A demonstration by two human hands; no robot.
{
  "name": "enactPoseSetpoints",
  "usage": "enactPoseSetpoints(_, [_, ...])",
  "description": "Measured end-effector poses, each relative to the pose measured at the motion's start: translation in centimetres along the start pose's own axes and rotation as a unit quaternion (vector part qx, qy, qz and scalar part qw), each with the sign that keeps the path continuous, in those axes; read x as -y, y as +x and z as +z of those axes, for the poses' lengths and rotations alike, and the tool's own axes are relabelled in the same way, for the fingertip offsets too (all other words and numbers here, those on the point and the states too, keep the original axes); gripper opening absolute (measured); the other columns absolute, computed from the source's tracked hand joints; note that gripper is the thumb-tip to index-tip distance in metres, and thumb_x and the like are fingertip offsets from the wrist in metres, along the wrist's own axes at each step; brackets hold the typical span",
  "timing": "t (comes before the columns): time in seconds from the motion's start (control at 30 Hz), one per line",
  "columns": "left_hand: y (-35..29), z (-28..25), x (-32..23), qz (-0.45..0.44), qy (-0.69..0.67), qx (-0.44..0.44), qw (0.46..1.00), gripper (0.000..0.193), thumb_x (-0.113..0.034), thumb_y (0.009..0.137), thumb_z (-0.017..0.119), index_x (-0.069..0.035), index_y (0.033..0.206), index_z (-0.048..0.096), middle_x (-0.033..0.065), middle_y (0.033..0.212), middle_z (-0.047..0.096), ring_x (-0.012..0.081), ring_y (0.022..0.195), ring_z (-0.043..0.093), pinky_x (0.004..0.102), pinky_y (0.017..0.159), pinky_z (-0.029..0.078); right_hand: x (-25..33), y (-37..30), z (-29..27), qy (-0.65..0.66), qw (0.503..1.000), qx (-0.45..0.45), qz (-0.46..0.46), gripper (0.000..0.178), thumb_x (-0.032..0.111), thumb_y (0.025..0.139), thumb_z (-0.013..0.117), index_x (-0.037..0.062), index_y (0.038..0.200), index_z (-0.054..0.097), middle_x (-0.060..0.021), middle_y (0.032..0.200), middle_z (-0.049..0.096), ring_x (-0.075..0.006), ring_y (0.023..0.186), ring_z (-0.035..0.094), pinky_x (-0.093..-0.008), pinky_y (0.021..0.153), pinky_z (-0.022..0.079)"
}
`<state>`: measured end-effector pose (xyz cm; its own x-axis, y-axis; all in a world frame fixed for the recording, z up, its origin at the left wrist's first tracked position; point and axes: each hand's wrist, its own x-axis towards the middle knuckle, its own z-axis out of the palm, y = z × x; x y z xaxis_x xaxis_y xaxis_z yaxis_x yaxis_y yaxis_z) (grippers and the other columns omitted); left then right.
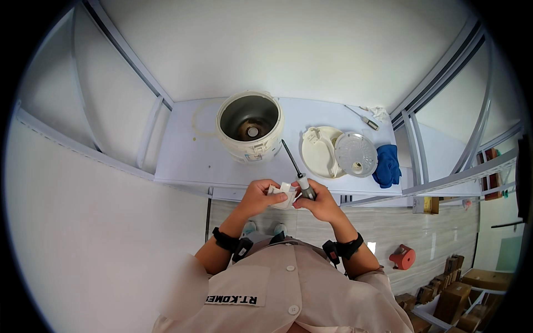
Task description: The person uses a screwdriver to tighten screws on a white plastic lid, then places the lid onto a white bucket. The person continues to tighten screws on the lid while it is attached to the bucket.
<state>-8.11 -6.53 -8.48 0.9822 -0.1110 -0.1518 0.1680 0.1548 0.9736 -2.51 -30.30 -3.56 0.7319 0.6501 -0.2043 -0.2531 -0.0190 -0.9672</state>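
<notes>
In front of my body, just off the table's near edge, my left hand (260, 197) grips a small white plastic part (282, 196). My right hand (322, 203) is closed around the grey-and-white handle of a screwdriver (303, 182), its dark shaft pointing up and away from me. The fingertips of both hands come close together at the white part. Beyond them stands a cream rice cooker body (251, 151), lidless, with brown stains on its inner floor. To its right lies a cream lid (316, 152), and a clear round perforated plate (356, 154) overlaps it.
A blue cloth (387, 166) lies at the right of the white table (189, 161). Behind it are a second screwdriver (366, 121) and crumpled white tissue (378, 113). Metal frame posts flank the table. On the floor at right are a red stool (403, 257) and several cardboard boxes (452, 302).
</notes>
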Motion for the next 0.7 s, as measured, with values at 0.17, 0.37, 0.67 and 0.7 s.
enactPoseSetpoints(0.17, [-0.6,-0.6,0.9,0.011,0.041,-0.016,0.999,0.015,-0.008,0.093,0.081,0.0,0.103,0.074,0.0009,0.094,0.073,0.0061,0.083,0.066,0.0235,0.073,0.054,-0.9,-0.5,-1.1,-0.027,1.0,0.004,-0.008,0.048,-0.004,0.086,0.071,0.0027,0.134,0.065,-0.0065,0.104,0.069,-0.0144,0.087,0.068,-0.0294,0.079,0.056])
enactPoseSetpoints(0.37, [-1.1,-1.2,0.2,0.034,-0.01,-0.075,0.997,0.015,-0.006,0.095,0.078,-0.002,0.107,0.07,0.0004,0.099,0.072,0.0067,0.087,0.066,0.0254,0.076,0.055,-0.2,-0.8,-1.5,-0.051,0.998,0.008,0.019,0.046,-0.001,0.088,0.071,0.0042,0.133,0.066,-0.004,0.102,0.069,-0.0122,0.08,0.063,-0.0281,0.073,0.052])
enactPoseSetpoints(0.67, [-2.3,-1.7,1.1,0.034,0.009,-0.048,0.998,0.011,-0.009,0.1,0.074,-0.002,0.106,0.069,-0.0011,0.098,0.07,0.006,0.087,0.064,0.0251,0.077,0.053,-1.4,-0.8,-1.7,-0.154,0.987,0.004,-0.049,0.039,0.002,0.091,0.072,0.0031,0.13,0.068,-0.0004,0.093,0.067,-0.0102,0.08,0.06,-0.0273,0.074,0.05])
enactPoseSetpoints(0.7, [-2.3,-1.6,0.9,0.034,0.017,-0.045,0.998,0.01,-0.009,0.1,0.074,-0.002,0.106,0.068,-0.0012,0.098,0.07,0.0059,0.087,0.064,0.0251,0.077,0.053,-1.3,-0.7,-1.6,-0.158,0.986,0.003,-0.046,0.039,0.002,0.091,0.072,0.0032,0.129,0.068,-0.0004,0.093,0.067,-0.0103,0.081,0.06,-0.0274,0.075,0.05])
